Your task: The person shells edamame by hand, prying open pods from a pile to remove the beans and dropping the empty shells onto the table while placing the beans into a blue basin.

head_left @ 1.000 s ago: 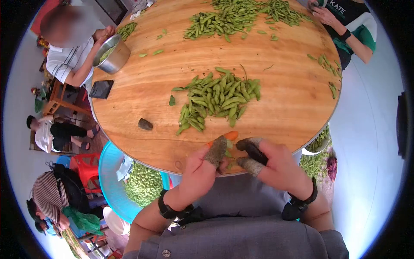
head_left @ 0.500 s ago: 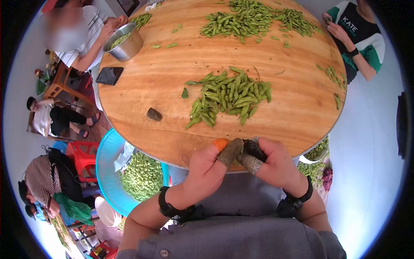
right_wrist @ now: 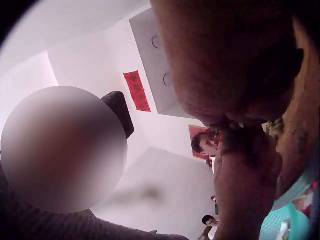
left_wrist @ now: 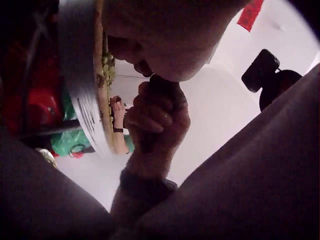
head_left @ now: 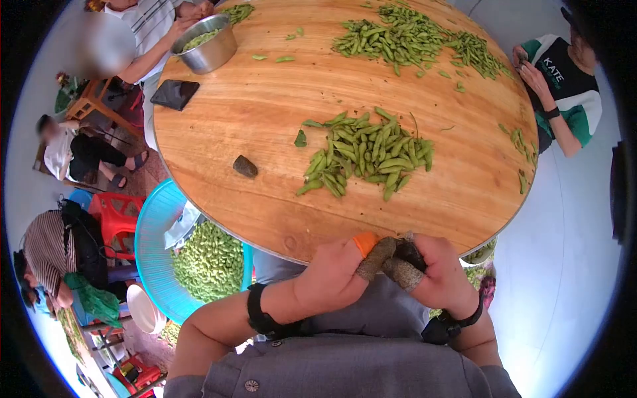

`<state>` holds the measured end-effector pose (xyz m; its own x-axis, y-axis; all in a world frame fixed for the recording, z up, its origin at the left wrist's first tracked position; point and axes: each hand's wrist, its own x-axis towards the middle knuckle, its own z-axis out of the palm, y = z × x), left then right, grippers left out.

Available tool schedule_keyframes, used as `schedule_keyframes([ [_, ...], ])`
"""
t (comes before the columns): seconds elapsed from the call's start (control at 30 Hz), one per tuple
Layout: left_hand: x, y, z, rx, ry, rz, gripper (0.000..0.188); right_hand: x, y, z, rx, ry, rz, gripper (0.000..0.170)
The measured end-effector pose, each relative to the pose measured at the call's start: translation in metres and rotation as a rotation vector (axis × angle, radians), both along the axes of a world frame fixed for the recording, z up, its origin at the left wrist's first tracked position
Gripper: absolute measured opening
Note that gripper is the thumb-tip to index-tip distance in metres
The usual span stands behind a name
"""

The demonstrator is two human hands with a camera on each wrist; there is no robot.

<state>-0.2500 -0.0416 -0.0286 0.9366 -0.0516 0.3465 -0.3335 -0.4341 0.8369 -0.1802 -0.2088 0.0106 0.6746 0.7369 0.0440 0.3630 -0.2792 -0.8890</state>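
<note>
At the near table edge my left hand [head_left: 335,275] and right hand [head_left: 438,268] meet at the fingertips, fingers curled and thumbs pressed in. A green soybean pod is pinched between them, mostly hidden by the fingers. The left hand wears an orange cover [head_left: 364,243] on a finger and a grey-green cover [head_left: 376,259] on the thumb. Dark and speckled covers [head_left: 402,272] sit on the right finger and thumb. The left wrist view shows the right hand [left_wrist: 155,117] with its fingers bent. Beyond the hands lies a pile of soybean pods [head_left: 371,152].
A loose finger cover [head_left: 245,166] and a phone [head_left: 174,95] lie left on the round table [head_left: 265,212]. A steel pot [head_left: 211,56] stands near a seated person. Shelled beans [head_left: 209,259] fill a turquoise basket [head_left: 156,265] below. More pods [head_left: 398,36] lie at the far side.
My hands were apart with a bit of green pod showing between them; they have come together and drawn back towards the table edge. The head view has shifted, moving the table contents rightward.
</note>
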Motion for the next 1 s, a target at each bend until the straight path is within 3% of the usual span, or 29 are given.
schedule_keyframes([
  [0.13, 0.004, 0.002, 0.009, -0.176, 0.045, -0.037, 0.02, 0.001, 0.009, -0.004, 0.127, 0.109, -0.024, 0.018],
  [0.17, 0.005, 0.005, 0.013, -0.418, 0.328, -0.067, 0.018, 0.004, 0.009, -0.001, 0.125, 0.108, -0.034, 0.018],
  [0.2, 0.007, 0.007, 0.015, -0.654, 0.614, -0.098, 0.017, 0.008, 0.008, 0.006, 0.119, 0.507, -0.033, 0.018],
  [0.23, 0.008, 0.008, 0.015, -0.652, 0.617, -0.11, 0.017, 0.01, 0.007, 0.01, 0.115, 0.906, -0.033, 0.019],
  [0.33, 0.008, 0.01, 0.012, -0.752, 0.702, -0.079, 0.017, 0.01, 0.008, 0.008, 0.094, 0.921, -0.105, 0.017],
  [0.37, 0.009, 0.011, 0.011, -0.386, 0.474, 0.012, 0.016, 0.008, 0.009, 0.003, 0.096, 0.919, -0.109, 0.017],
  [0.4, 0.01, 0.011, 0.009, -0.025, 0.238, 0.103, 0.016, 0.006, 0.011, -0.006, 0.114, 0.621, -0.1, 0.017],
  [0.43, 0.01, 0.011, 0.007, -0.027, 0.237, 0.103, 0.016, 0.003, 0.011, -0.01, 0.129, 0.325, -0.088, 0.017],
  [0.5, 0.007, 0.011, 0.005, 0.121, -0.039, 0.007, 0.018, 0.003, 0.006, -0.005, 0.073, 0.249, -0.048, 0.016],
  [0.6, -0.001, 0.009, 0.01, 0.246, -0.017, 0.019, 0.019, 0.001, 0.003, -0.002, -0.006, 0.132, 0.032, 0.014],
  [0.67, -0.004, 0.004, 0.003, 0.162, -0.037, 0.053, 0.019, -0.001, 0.004, 0.004, -0.031, 0.09, 0.078, 0.012],
  [0.73, -0.006, 0.002, -0.001, 0.08, -0.053, 0.088, 0.018, -0.003, 0.01, 0.019, -0.034, 0.711, -0.04, 0.009],
  [0.77, -0.007, 0.002, -0.002, 0.077, -0.052, 0.083, 0.018, -0.003, 0.01, 0.017, -0.033, 0.71, -0.037, 0.009],
  [0.83, -0.006, 0.001, -0.002, 0.072, -0.051, 0.077, 0.017, -0.004, 0.009, 0.007, 0.364, 1.447, -0.103, 0.011],
  [0.87, -0.004, 0.001, 0.0, 0.029, -0.071, 0.038, 0.017, -0.004, 0.007, -0.002, 0.366, 1.448, -0.106, 0.011],
  [0.93, -0.002, -0.002, -0.002, -0.014, -0.09, -0.003, 0.017, -0.001, 0.003, -0.017, 0.638, 1.707, 0.064, 0.011],
  [0.97, -0.001, -0.004, -0.005, -0.211, 0.046, 0.003, 0.016, 0.0, 0.0, -0.016, 0.639, 1.708, 0.062, 0.011],
  [1.0, 0.0, -0.005, -0.005, -0.407, 0.182, 0.009, 0.014, 0.002, -0.001, -0.01, 0.495, 1.503, 0.02, 0.013],
])
